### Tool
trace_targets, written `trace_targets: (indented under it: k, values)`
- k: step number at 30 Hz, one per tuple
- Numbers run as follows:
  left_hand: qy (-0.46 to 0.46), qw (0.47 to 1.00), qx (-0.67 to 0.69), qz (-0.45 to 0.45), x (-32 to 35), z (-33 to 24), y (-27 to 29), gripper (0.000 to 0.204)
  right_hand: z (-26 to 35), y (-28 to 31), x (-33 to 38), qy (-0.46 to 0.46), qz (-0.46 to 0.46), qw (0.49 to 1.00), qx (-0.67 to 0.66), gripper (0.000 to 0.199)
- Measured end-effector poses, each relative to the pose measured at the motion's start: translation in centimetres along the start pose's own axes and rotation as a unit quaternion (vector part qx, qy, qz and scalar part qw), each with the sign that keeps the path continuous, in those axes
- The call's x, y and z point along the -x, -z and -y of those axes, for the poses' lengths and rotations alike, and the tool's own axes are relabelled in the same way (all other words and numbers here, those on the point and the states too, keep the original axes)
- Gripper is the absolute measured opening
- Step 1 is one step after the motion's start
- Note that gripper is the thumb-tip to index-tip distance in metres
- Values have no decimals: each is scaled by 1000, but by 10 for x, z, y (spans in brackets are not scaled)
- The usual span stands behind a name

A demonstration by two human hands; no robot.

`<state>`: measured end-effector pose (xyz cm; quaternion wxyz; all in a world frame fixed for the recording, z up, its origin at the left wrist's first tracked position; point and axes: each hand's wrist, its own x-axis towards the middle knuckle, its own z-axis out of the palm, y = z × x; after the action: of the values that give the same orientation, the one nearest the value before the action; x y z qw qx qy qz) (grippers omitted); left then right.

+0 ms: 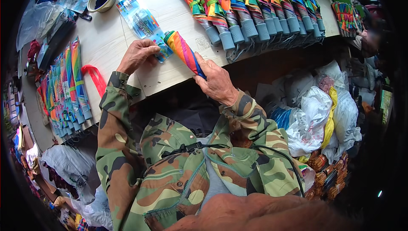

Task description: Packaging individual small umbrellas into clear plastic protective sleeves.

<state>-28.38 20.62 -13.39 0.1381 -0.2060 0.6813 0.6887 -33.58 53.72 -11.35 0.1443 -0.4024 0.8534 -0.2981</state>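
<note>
A folded rainbow-striped umbrella [183,51] slants over the table edge, its green end pointing up and left. My right hand [217,82] is wrapped round its lower, blue part. To the left of the umbrella, my left hand [140,55] has its thumb and fingers pinched on the near end of a strip of blue printed plastic sleeves [142,21]. That strip runs away across the pale table [102,35] toward the far edge. The umbrella's green tip is close to the strip's near end; whether they touch I cannot tell.
Folded rainbow umbrellas [246,7] with grey handles lie in a row at the far right. More umbrellas [74,78] are stacked at left, beside a red ribbon [95,79]. A bowl [92,4] stands far left. Plastic bags [312,112] fill the space right of my body.
</note>
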Motion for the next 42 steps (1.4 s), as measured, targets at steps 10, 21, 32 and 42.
trace_targets:
  k: [10, 21, 32, 42]
  values:
    - [-17, 1000, 14, -8, -4, 7, 3, 20, -1, -3, 12, 153, -71, 972, 162, 73]
    - [-94, 986, -107, -86, 4, 13, -16, 28, 4, -7, 17, 140, -54, 931, 331, 72]
    - [-139, 948, -231, -172, 2, 15, -29, 35, 6, -23, 21, 158, -91, 928, 326, 71]
    - [-51, 981, 25, -184, 12, 18, -32, 35, 10, -25, 21, 183, -141, 929, 288, 72]
